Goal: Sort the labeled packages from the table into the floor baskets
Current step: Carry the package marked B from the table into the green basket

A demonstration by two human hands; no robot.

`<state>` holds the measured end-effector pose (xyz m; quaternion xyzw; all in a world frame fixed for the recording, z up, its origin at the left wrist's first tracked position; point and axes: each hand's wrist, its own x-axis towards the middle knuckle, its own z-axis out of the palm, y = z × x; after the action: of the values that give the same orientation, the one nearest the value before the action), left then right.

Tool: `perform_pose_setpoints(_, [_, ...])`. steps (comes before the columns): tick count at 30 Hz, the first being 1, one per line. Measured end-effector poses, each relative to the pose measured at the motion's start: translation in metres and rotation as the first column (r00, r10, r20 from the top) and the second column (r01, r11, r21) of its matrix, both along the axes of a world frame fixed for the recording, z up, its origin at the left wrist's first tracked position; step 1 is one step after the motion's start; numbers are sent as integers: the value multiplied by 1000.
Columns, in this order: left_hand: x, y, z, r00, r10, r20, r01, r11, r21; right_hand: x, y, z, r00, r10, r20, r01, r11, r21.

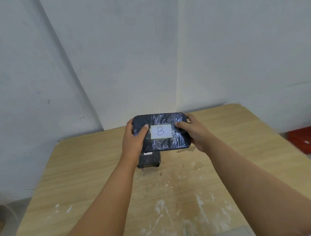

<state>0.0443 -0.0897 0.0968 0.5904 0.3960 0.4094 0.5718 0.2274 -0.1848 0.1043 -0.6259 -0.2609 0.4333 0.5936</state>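
Observation:
A dark package wrapped in shiny film (166, 122) is held up above the wooden table (82, 173), its white label marked "B" facing me. My left hand (134, 138) grips its left end with the thumb on the front. My right hand (192, 132) grips its right end, thumb beside the label. A second dark package (149, 160) lies on the table just below the held one, partly hidden by it and by my left wrist.
A red basket (305, 139) sits on the floor past the table's right edge. Pale walls meet in a corner behind the table. White paint smears mark the near tabletop. Grey floor shows at the lower left.

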Motion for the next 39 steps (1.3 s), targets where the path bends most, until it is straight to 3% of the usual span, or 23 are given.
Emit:
perform_pose_setpoints(8, [119, -69, 0, 983, -183, -18, 182, 983, -17, 100, -99, -1, 979, -203, 15, 203, 979, 30])
perform_pose_setpoints(19, [373, -244, -7, 903, -422, 82, 427, 901, -74, 315, -307, 4, 883, -469, 34, 468, 883, 17])
perform_pose_setpoints(25, [483, -320, -22, 870, -482, 105, 493, 862, -116, 413, -390, 5, 844, -535, 46, 536, 844, -12])
perform_pose_setpoints(32, [620, -353, -37, 850, -523, 60, 527, 847, -74, 546, -430, -19, 825, -563, 57, 565, 825, -31])
perform_pose_setpoints(39, [763, -333, -53, 883, -468, 36, 468, 874, -126, 698, -400, -41, 848, -530, 17, 530, 846, -65])
